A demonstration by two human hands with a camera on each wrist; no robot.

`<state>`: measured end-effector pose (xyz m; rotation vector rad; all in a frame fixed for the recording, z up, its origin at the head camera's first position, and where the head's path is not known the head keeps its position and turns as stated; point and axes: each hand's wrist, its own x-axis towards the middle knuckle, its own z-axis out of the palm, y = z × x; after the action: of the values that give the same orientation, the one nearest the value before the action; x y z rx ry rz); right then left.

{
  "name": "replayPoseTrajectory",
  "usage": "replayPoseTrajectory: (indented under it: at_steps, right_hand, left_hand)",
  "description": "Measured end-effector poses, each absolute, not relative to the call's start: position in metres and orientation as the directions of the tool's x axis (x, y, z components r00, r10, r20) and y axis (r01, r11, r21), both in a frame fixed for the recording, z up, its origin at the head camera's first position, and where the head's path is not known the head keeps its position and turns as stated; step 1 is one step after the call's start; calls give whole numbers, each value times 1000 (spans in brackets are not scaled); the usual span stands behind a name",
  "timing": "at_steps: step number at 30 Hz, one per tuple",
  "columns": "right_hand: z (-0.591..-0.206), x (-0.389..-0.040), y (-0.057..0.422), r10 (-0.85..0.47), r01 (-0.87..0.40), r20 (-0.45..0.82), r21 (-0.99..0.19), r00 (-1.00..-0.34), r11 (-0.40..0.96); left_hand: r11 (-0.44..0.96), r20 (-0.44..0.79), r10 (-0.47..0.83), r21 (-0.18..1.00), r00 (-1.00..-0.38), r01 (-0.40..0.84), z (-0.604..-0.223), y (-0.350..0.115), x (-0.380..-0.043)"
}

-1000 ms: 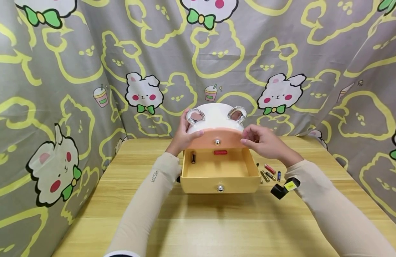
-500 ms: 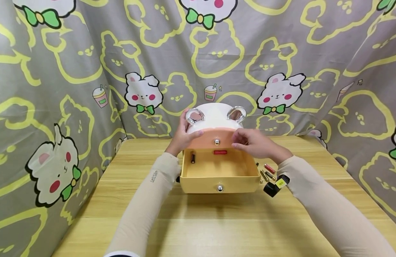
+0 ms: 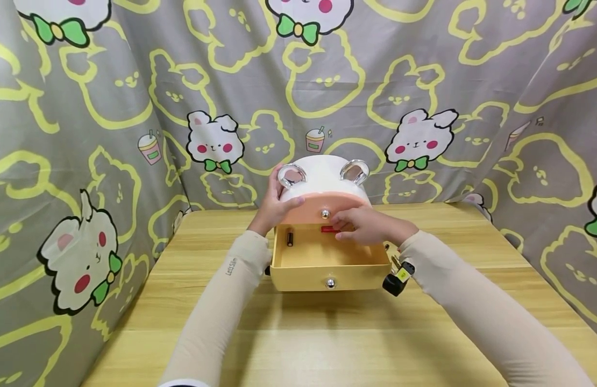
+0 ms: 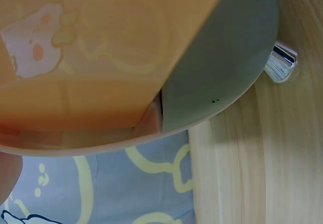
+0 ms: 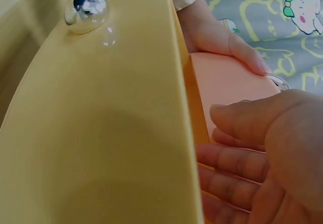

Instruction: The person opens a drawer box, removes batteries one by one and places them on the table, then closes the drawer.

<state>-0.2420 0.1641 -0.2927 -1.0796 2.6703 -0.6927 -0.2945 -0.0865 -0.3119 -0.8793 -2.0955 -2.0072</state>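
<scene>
A small drawer cabinet (image 3: pixel 322 174) with a white top and two silver ear shapes stands on the table. My left hand (image 3: pixel 271 208) grips its left side, the thumb lying on the peach upper drawer front (image 3: pixel 303 210). Below, the yellow drawer (image 3: pixel 300 278) is pulled out. Inside it lie a dark battery (image 3: pixel 290 239) at the left and a red battery (image 3: pixel 327 229) near the back. Over the drawer's right part is my right hand (image 3: pixel 368 226), its fingers slightly bent and apart from the thumb. In the right wrist view no item shows between them.
Some batteries (image 3: pixel 395 262) lie on the wooden table (image 3: pixel 327 344) right of the drawer, mostly hidden by my right wrist and its black camera (image 3: pixel 395 282). A patterned curtain (image 3: pixel 269 97) hangs behind and at both sides.
My right hand has moved left and slightly down, from the cabinet's right edge to over the open drawer beside the red battery. The left hand has stayed on the cabinet.
</scene>
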Motion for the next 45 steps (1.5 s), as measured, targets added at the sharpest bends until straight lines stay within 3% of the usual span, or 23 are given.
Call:
replayPoseTrajectory:
  at_steps: [6, 15, 40, 45]
  right_hand:
    - [-297, -240, 154, -717, -656, -80, -346, -692, 671]
    - [-312, -244, 142, -638, -587, -258, -251, -726, 770]
    - [-318, -248, 136, -623, -624, -268, -93, -734, 776]
    - [-319, -249, 137, -632, -639, -274, -74, -725, 766]
  left_hand:
    - [-41, 470, 323, 874, -821, 484, -317, -87, -298]
    - [-50, 461, 323, 880, -826, 472, -312, -87, -294]
    - [-44, 441, 318, 891, -839, 452, -313, -88, -293]
    - [-59, 452, 311, 887, -836, 457, -325, -89, -307]
